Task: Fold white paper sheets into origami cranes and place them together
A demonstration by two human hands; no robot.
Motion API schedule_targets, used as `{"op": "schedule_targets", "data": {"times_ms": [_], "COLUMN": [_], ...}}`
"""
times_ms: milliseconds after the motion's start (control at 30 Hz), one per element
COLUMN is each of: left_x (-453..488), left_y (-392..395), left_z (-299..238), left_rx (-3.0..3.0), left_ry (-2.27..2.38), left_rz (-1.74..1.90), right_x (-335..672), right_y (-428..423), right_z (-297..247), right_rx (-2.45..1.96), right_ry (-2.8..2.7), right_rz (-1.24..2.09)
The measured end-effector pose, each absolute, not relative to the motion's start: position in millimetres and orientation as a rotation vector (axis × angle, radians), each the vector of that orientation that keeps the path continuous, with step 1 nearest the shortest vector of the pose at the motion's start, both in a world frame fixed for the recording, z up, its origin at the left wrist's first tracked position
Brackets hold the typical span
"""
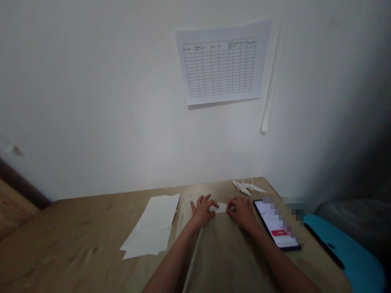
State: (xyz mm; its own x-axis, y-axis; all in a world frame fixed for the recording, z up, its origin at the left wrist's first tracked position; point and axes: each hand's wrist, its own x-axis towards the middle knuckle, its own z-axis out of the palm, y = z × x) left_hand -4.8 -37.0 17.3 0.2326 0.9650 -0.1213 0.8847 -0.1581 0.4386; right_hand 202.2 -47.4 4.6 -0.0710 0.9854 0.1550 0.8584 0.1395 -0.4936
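A small white piece of folded paper (221,208) lies on the table between my two hands. My left hand (201,211) has its thumb and index finger closed on the paper's left end, while its other fingers spread over the table. At the right end, my right hand (242,211) pinches the paper between thumb and fingers, the rest curled. Part of the paper is hidden under the fingertips. Just beyond my right hand sit folded white paper figures (248,187) with pointed wings.
A stack of white paper sheets (152,228) lies left of my left arm. To the right, a phone (276,226) with a lit screen rests near the table (76,236) edge, beside a blue chair (345,252). A printed table sheet (221,65) hangs on the wall.
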Motion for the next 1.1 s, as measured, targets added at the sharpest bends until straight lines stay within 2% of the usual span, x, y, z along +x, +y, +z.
{"op": "schedule_targets", "data": {"times_ms": [500,833,1100], "left_x": [-6.0,5.1,6.7], "left_y": [-41.2,-47.4,-45.6], "left_z": [10.6,6.5,10.3], "left_rx": [2.167,2.195,2.164], "left_ry": [1.712,1.811,1.827], "left_rz": [0.321,0.466,0.426], "right_x": [204.3,189.7,188.6], "right_y": [-49.2,-50.9,-48.9], "right_z": [2.8,2.7,4.8], "right_rx": [-1.713,-1.788,-1.828], "right_ry": [-2.011,-2.003,-1.987], "right_rz": [0.374,0.234,0.29]}}
